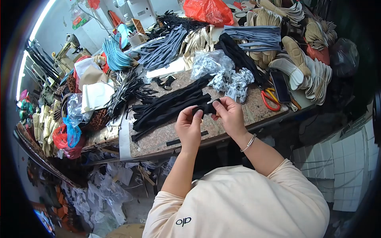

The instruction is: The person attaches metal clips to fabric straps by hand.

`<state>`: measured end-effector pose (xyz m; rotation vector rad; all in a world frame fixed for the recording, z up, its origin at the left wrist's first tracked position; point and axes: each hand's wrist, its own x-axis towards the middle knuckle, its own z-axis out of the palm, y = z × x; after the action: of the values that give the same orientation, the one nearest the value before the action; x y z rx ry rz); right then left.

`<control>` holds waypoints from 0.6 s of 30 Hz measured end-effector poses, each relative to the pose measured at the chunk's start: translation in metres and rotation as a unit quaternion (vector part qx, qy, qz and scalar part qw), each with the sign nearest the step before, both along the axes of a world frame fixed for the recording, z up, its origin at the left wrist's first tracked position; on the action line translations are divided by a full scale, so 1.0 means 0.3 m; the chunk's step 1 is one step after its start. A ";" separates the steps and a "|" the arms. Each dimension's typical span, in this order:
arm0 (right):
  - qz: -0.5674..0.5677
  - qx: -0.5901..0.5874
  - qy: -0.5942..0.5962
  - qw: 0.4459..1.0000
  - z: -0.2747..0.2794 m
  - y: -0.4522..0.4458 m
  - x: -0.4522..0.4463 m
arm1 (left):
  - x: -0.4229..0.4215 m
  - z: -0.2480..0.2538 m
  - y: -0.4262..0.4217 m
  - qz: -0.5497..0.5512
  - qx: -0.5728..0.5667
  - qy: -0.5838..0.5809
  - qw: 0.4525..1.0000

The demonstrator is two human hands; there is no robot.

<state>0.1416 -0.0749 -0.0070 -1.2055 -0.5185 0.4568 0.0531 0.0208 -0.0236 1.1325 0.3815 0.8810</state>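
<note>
Between my two hands a short black fabric strip [206, 108] is stretched above the front part of the speckled tabletop [152, 146]. My left hand [189, 126] pinches its left end between thumb and fingers. At the right end, the thumb and fingers of my right hand [230, 116] are closed on it; a bracelet circles that wrist. Just behind and left of my hands lies a pile of long black strips [162, 107]. A separate thin black strip [174, 141] lies flat near the front edge, partly behind my left hand.
Clear plastic bags [212, 65] lie behind my hands. Red-handled scissors [270, 101] and a phone [281, 87] are at the right. Grey strip bundles [164, 47], beige insoles [295, 57] and a red bag [208, 12] stand farther back. Plastic waste [105, 190] covers the floor at left.
</note>
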 end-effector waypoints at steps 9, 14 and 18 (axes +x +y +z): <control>0.033 0.024 0.069 0.997 0.015 0.006 -0.008 | -0.022 0.040 -0.014 0.035 0.123 0.097 0.987; -0.030 -0.022 -0.014 0.999 -0.008 -0.018 0.012 | -0.028 0.012 -0.026 -0.004 0.133 0.099 0.986; 0.057 0.017 0.119 0.991 -0.018 -0.034 0.023 | -0.031 -0.012 -0.021 -0.008 0.027 0.092 0.995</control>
<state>0.1486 -0.0851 -0.0124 -1.0750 -0.3889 0.6774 0.0438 0.0147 -0.0272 1.2704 0.5015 0.7787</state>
